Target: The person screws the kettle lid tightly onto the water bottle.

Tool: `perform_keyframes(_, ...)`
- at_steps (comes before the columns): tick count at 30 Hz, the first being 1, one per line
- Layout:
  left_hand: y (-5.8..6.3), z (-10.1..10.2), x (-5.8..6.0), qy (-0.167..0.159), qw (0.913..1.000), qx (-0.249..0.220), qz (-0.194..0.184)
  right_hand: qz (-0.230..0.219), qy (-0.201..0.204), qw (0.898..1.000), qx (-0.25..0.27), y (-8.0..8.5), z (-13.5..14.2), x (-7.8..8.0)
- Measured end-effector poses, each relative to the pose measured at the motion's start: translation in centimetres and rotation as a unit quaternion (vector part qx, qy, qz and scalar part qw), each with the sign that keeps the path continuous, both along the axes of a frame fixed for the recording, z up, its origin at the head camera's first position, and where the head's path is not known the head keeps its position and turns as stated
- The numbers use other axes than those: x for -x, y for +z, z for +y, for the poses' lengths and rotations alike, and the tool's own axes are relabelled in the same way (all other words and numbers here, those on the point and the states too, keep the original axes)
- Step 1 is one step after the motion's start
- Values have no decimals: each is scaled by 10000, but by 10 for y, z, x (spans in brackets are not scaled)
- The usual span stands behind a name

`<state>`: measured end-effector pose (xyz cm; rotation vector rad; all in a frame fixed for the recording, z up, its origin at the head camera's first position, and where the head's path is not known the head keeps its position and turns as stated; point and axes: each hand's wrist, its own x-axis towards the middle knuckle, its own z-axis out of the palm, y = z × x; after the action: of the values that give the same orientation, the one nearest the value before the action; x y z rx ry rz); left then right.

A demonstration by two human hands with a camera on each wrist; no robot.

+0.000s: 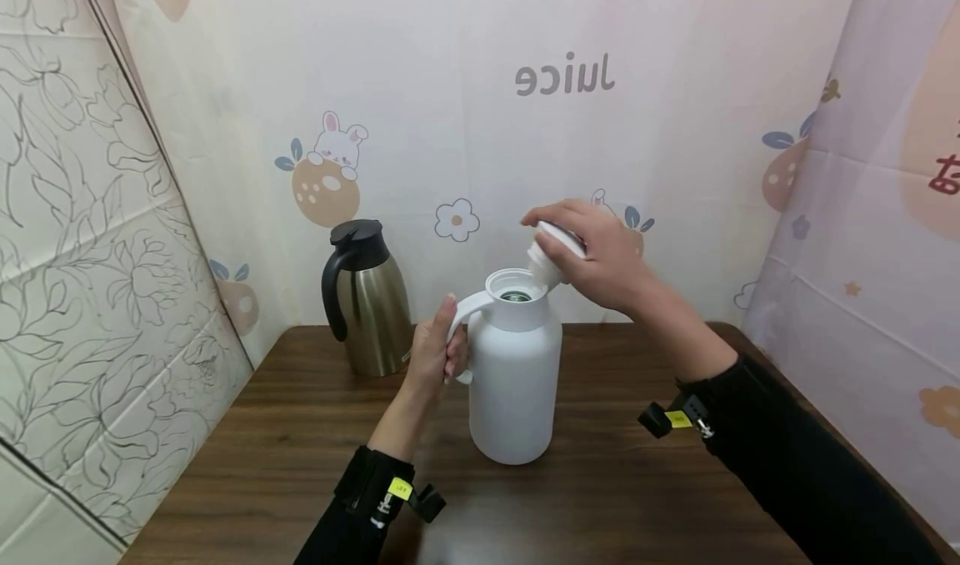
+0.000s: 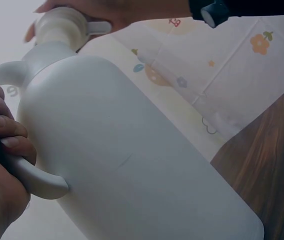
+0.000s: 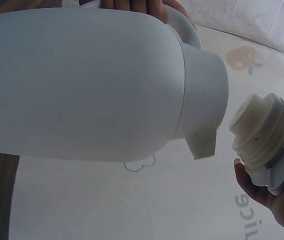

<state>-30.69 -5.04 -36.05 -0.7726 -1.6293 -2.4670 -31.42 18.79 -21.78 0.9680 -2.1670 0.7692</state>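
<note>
A white thermos jug (image 1: 513, 390) stands upright on the wooden table, its round mouth uncovered in the head view. My left hand (image 1: 437, 347) grips its handle (image 2: 42, 182), fingers wrapped around and thumb on top. Just above the rim, my right hand (image 1: 600, 252) holds the white threaded stopper lid (image 3: 262, 132), tilted, with its screw end toward the jug's neck. In the right wrist view a gap shows between the lid and the neck (image 3: 204, 92), whose spout points away from the handle.
A gold metal thermos jug (image 1: 375, 307) with a black lid and handle stands behind and left of the white one. The dark wooden table (image 1: 285, 465) ends at a printed cloth backdrop (image 1: 450, 132), with more cloth on both sides.
</note>
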Motion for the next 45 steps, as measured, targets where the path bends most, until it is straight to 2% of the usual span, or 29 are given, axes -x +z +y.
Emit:
perform_keyframes(10, 1, 1, -1, -50, 10000, -54, 28, 296, 562, 9941, -883, 4, -26, 7)
perform_keyframes(20, 2, 1, -2, -76, 10000, -20, 60, 506, 820, 9851, -1424, 0, -37, 12)
perform_keyframes(36, 2, 1, -3, -73, 10000, 37, 33, 663, 739, 9747, -2004, -4, -42, 14)
perform_keyframes(45, 1, 1, -3, -40, 10000, 43, 54, 752, 883, 9681, -2221, -9, -42, 18)
